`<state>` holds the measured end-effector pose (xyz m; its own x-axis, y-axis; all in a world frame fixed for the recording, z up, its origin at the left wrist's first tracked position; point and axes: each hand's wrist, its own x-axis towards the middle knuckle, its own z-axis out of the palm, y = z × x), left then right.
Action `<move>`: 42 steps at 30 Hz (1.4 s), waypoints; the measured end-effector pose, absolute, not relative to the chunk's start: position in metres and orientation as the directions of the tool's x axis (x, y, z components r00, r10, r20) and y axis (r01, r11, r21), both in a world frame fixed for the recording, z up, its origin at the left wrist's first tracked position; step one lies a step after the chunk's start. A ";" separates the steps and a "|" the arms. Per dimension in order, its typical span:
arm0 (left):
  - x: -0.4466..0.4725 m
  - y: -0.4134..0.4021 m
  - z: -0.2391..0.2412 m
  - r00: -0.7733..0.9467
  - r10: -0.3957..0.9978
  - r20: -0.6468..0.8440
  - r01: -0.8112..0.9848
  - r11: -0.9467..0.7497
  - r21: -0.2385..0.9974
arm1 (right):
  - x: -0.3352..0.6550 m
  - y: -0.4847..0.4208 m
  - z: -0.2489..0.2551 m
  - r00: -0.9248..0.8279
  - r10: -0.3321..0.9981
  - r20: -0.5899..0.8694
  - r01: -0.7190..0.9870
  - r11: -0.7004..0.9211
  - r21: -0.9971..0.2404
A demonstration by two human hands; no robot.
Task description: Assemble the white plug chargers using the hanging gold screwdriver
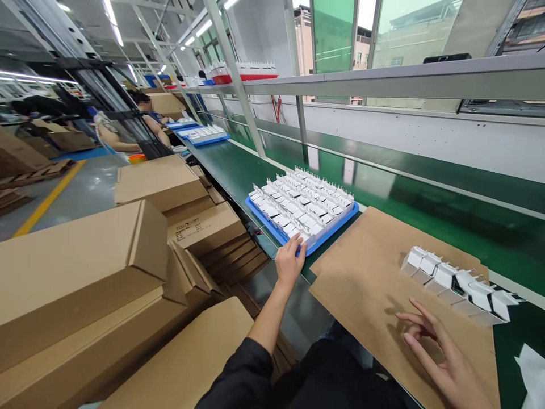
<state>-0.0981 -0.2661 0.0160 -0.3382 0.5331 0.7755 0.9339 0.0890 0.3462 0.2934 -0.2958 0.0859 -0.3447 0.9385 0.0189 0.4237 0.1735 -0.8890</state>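
Note:
My left hand (290, 262) reaches to the near corner of a blue tray (259, 218), its fingers curled against the end of the packed rows of white plug chargers (304, 199). What lies between those fingertips is hidden. Over the brown cardboard sheet (361, 272) hovers my right hand (438, 346), holding nothing, with its fingers apart and bent. Just beyond it, a separate row of white chargers (457, 284) stands side by side on the sheet, prongs pointing away; some tilt, and a dark gap shows mid-row.
Stacked cardboard boxes (76, 267) crowd the left of the green bench (227, 162). Farther along it are more blue trays (208, 136). A shelf (383, 79) runs above, carrying a red tray (242, 76). White scrap (532, 372) lies at lower right. Another person (155, 125) sits far left.

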 end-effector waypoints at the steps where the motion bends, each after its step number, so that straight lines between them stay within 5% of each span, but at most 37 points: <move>1: -0.099 -0.266 0.016 -0.345 0.540 0.768 0.931 0.091 0.355 | 0.292 -0.297 0.087 -0.337 0.941 0.019 0.412 0.166 -0.896; 16: -0.101 -0.276 0.015 -0.410 0.605 0.683 0.862 0.012 0.507 | 0.292 -0.291 0.084 -0.388 0.921 -0.018 0.417 0.158 -0.895; 42: -0.111 -0.273 0.018 -0.343 0.550 0.761 0.897 -0.049 0.439 | 0.291 -0.284 0.086 -0.486 0.872 0.052 0.484 0.319 -0.815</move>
<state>-0.1110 -0.2725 0.0175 -0.3430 0.5500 0.7615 0.8970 -0.0488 0.4393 0.2905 -0.2844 0.0865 -0.4862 0.8723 0.0524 0.4836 0.3185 -0.8153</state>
